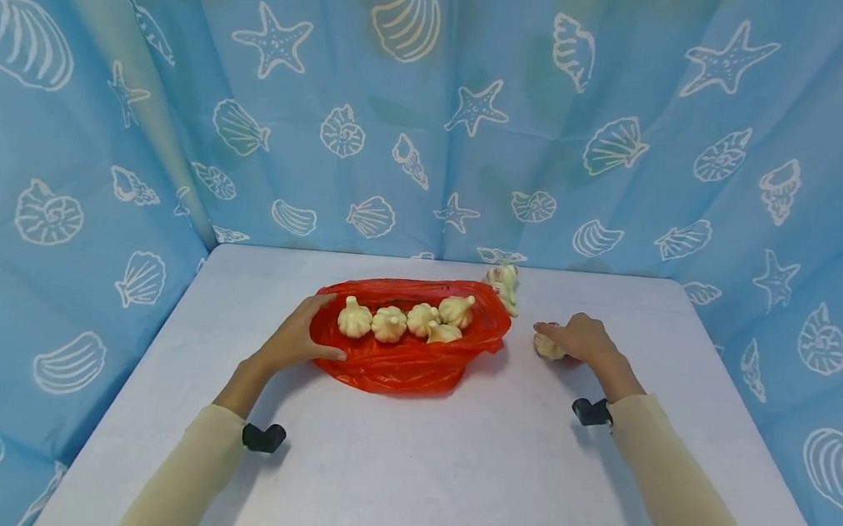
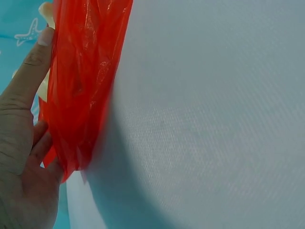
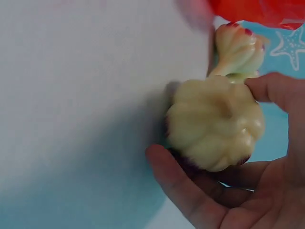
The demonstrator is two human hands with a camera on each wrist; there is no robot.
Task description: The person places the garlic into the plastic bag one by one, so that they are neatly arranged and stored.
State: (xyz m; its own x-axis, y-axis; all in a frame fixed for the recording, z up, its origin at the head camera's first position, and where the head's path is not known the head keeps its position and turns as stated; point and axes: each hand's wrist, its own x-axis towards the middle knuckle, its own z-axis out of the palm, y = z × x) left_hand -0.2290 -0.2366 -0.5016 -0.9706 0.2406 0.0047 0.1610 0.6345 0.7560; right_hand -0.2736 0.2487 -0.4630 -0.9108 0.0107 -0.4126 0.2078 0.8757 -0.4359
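Observation:
A red plastic bag [image 1: 396, 375] lies with its mouth spread wide, and several pale garlic bulbs [image 1: 389, 324] sit inside it. My left hand [image 1: 294, 340] holds the bag's left end, thumb along the front rim and fingers around the far side. To the right of the bag, my right hand [image 1: 588, 342] grips a single garlic bulb [image 3: 214, 121] between thumb and fingers, low over the table. In the right wrist view this bulb shows purple-red marks at its edge.
More garlic [image 1: 503, 280] with reddish marks lies just behind the bag's right end. White cloth covers the table [image 1: 403, 479]. A blue curtain [image 1: 434, 114] with shell and starfish prints hangs behind and at both sides.

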